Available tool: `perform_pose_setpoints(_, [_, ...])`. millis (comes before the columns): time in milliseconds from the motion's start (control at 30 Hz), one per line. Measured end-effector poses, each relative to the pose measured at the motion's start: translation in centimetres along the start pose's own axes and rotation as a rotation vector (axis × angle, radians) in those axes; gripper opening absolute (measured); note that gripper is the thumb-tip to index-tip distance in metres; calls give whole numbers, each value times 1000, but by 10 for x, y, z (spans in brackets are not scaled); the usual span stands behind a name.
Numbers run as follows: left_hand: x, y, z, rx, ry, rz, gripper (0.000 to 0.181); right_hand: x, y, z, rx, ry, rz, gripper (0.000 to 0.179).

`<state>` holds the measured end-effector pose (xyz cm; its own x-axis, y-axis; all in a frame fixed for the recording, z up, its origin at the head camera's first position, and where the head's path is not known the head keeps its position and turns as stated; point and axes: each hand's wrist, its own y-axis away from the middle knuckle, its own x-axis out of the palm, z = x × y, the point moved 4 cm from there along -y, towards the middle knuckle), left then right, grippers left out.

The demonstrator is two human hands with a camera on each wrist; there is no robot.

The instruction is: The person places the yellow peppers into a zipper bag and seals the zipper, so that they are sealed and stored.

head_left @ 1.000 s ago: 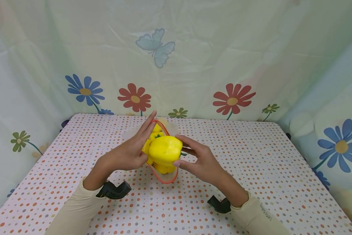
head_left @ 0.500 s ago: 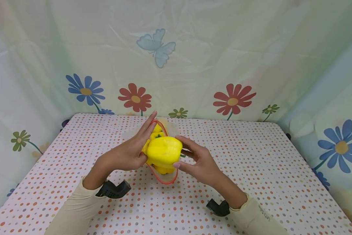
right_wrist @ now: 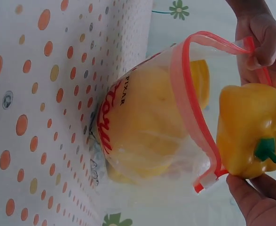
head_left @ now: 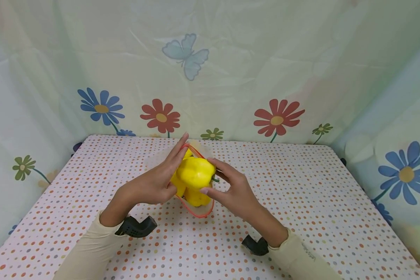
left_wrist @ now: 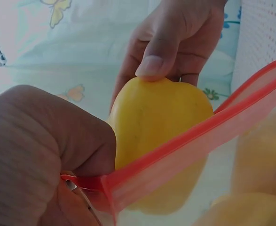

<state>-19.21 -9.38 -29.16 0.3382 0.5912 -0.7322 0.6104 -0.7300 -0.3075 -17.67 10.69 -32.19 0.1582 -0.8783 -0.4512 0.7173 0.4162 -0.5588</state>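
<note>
A clear zip bag with a red rim (right_wrist: 189,94) stands on the table, its mouth spread. Several yellow bell peppers (right_wrist: 147,108) sit inside it. My left hand (head_left: 150,184) grips the bag's edge, the thumb curled at the red rim in the left wrist view, other fingers extended along the outside. With thumb and fingers, my right hand (head_left: 236,190) holds another yellow bell pepper (head_left: 195,173) right at the mouth. Its green stem (right_wrist: 267,149) points toward the right palm, and its lower end appears behind the clear bag wall in the left wrist view.
The table (head_left: 294,194) wears a white cloth with coloured dots. Behind it hangs a pale curtain (head_left: 231,77) printed with flowers and a butterfly. A dark wrist camera mount (head_left: 136,226) sits on the left wrist, another mount (head_left: 255,245) on the right.
The held pepper dips slightly toward me, then rises and tilts away, its stem showing again. My right hand shifts a little left. My left hand stays at the bag's edge.
</note>
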Motion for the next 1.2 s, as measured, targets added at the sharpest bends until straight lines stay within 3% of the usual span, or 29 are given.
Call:
perform_pose_setpoints(267, [-1,0,-1,-6,-1,-12,100,11,-1,-3,-79,81,37,72])
perform_pose_setpoints(833, [-4,1,-1,16,-13,-35,102,13,-2,-1,-60,239,-1,82])
perform_pose_setpoints(1067, [-5,2,-1,15,-29,-45,103,7,-3,1,-92,256,-28,74])
perform_pose_setpoints(1200, [-6,2,-1,16,-25,-52,103,3,-3,0,-142,217,-6,58])
